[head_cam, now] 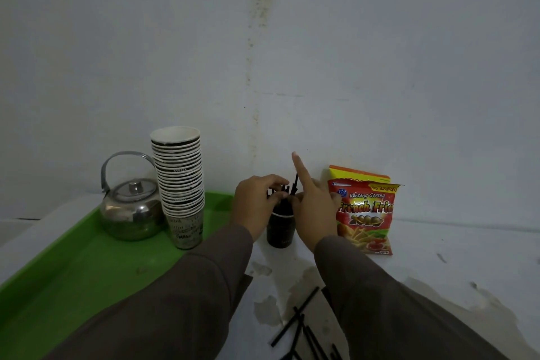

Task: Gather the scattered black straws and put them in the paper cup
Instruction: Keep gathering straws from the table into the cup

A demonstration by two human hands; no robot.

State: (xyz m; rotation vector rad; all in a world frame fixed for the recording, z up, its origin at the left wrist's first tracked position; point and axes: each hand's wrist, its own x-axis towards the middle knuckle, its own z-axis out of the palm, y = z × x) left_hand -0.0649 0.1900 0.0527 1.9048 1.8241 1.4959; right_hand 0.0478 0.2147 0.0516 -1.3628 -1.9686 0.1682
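Lying nearest the camera, loose black straws (295,327), thin and matte, sit crossed on the white, blotchy counter (438,257) between two brown sleeves. Further in, a dark paper cup (280,231) stands upright on the counter just beside the green plastic tray (73,272). Over its rim both hands meet: left hand (257,202) with fingers curled, pinching upright straw ends (285,188) in the cup; right hand (315,210) gripping those straws low, index finger extended straight upward. On the tray: rounded shiny steel kettle (131,210) with arched handle, and a tall ribbed stack of printed paper cups (179,184). Right of the cup, a glossy French-fries snack bag (365,213) leans on the stained white wall (292,38).
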